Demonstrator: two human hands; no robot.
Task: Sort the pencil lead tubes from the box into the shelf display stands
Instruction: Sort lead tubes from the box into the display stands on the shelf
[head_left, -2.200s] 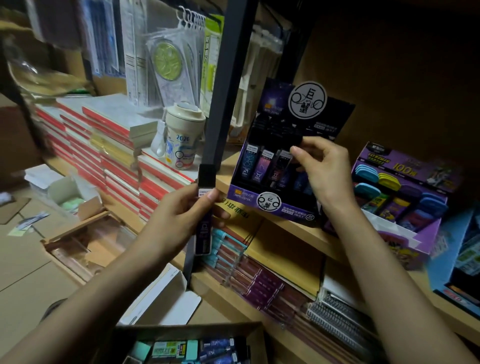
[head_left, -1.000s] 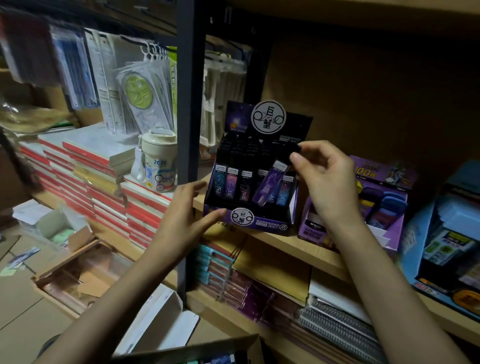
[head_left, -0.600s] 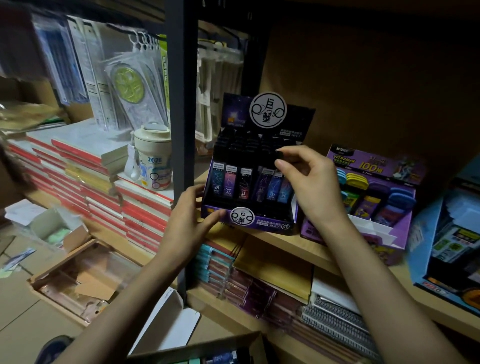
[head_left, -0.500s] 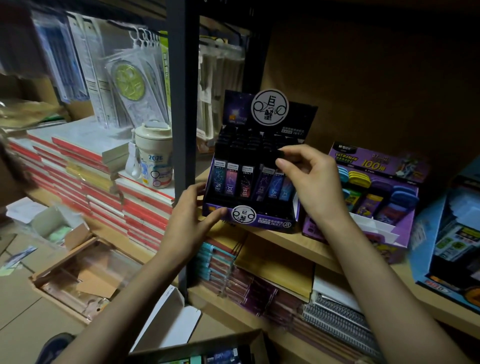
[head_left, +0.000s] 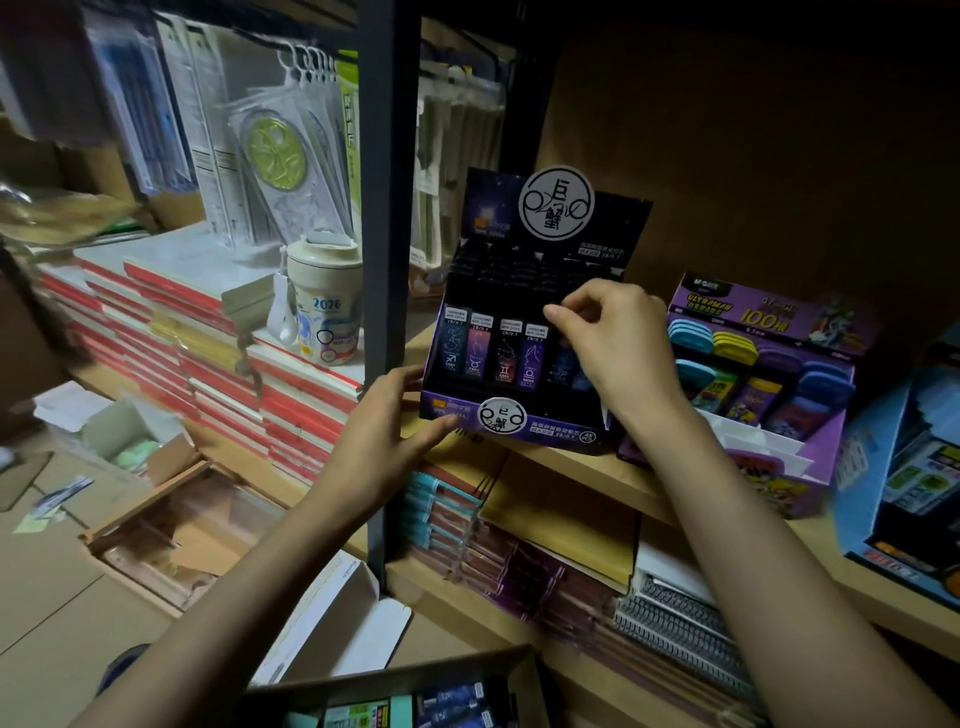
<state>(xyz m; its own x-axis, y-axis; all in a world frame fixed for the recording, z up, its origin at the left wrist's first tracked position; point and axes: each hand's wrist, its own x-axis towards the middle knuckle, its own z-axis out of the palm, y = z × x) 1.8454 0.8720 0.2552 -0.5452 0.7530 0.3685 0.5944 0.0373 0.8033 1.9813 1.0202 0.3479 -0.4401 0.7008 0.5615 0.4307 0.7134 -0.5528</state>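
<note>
a: hand status?
b: left hand (head_left: 384, 431) released, fingers straight, fingertips and thumb touching the left front corner of the dark purple cardboard display stand (head_left: 550, 426). right hand (head_left: 613, 353) has its fingers curled over the top of the front row, right side. cannot tell if it grips a tube or only touches one.
a: tube count?
b: front row of the stand has four slim dark pencil lead tubes (head_left: 506, 358) in full view, upright, side by side, white labels on top. two more dark blue ones sit partly behind the right hand, so six. rows behind show black caps only, too dark to count.
a: stand location?
b: on the wooden shelf (head_left: 587, 470), just right of one black metal upright post (head_left: 387, 234). a second, lighter purple cardboard stand (head_left: 748, 312) sits just beside it on the right.
a: source box?
b: one brown cardboard box (head_left: 395, 673) at the bottom edge, between the forearms. loose tubes (head_left: 452, 696) lie in it, at least two dark blue, rest cut off.
a: other items?
b: one cream lidded cup marked 2026 (head_left: 324, 312) on a stack of red-and-white notebooks (head_left: 218, 338), left of the post.
</note>
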